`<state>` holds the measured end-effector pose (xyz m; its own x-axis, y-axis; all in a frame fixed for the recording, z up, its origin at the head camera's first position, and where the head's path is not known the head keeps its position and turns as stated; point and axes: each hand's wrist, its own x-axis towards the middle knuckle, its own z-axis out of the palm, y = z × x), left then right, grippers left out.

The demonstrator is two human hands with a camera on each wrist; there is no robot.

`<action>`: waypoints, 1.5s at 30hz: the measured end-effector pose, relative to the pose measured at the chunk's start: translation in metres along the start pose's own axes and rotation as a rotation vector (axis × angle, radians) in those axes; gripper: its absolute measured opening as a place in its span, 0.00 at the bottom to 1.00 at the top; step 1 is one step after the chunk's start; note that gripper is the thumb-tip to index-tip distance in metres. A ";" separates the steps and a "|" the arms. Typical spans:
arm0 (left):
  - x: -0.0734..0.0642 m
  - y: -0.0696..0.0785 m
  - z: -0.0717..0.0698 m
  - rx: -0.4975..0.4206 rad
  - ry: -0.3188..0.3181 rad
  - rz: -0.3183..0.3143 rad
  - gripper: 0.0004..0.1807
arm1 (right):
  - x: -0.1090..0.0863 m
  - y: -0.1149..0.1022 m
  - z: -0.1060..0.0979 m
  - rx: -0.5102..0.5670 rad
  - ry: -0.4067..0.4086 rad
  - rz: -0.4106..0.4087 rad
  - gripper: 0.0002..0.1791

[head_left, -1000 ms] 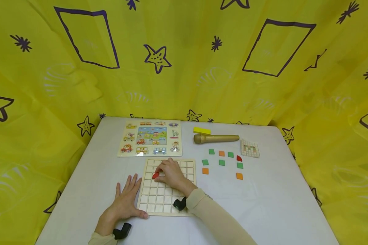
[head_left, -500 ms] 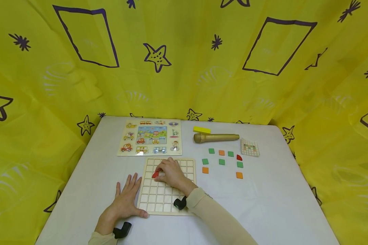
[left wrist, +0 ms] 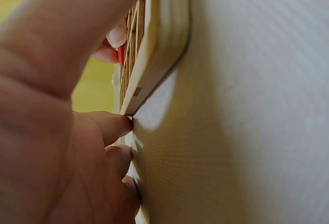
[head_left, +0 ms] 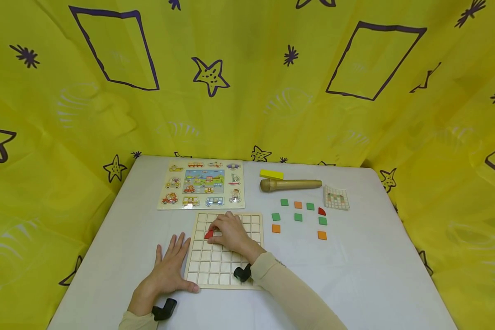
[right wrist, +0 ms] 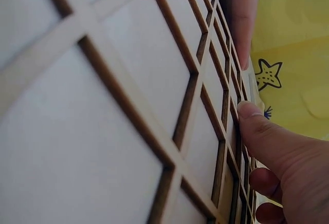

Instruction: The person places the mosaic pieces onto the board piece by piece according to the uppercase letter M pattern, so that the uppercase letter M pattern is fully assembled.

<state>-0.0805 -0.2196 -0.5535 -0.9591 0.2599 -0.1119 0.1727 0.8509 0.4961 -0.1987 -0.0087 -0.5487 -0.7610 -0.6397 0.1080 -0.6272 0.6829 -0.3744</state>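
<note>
A wooden grid board (head_left: 214,266) with square recesses lies on the white table. Over its upper left part my right hand (head_left: 232,234) pinches a small red tile (head_left: 208,234) between thumb and fingers. The red tile (left wrist: 121,54) shows at the fingertips in the left wrist view; its full outline is hidden. My left hand (head_left: 168,270) lies spread along the board's left side, thumb at the near left corner and fingertips by the left edge. In the right wrist view, the right thumb (right wrist: 267,134) is low over the grid.
Several green tiles (head_left: 298,217) and orange tiles (head_left: 276,228) lie right of the board, with a red quarter-round tile (head_left: 321,211). Behind are a picture puzzle (head_left: 204,182), gold microphone (head_left: 293,184), yellow block (head_left: 272,174) and pattern card (head_left: 336,197). A yellow curtain (head_left: 247,114) surrounds the table.
Both hands and the red tile keep their places on and beside the board. Only the head view has shifted very slightly.
</note>
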 end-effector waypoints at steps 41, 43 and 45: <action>0.000 -0.001 0.002 -0.012 0.019 -0.003 0.79 | -0.003 0.003 0.003 0.014 0.026 -0.010 0.17; 0.000 -0.001 0.002 -0.012 0.011 -0.011 0.79 | -0.003 0.003 0.003 0.009 0.025 -0.009 0.16; 0.000 -0.001 0.002 -0.012 0.006 -0.014 0.79 | -0.003 0.003 0.003 0.010 0.027 -0.008 0.16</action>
<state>-0.0806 -0.2196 -0.5563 -0.9628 0.2450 -0.1142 0.1562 0.8491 0.5047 -0.1976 -0.0056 -0.5529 -0.7604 -0.6352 0.1356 -0.6315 0.6742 -0.3830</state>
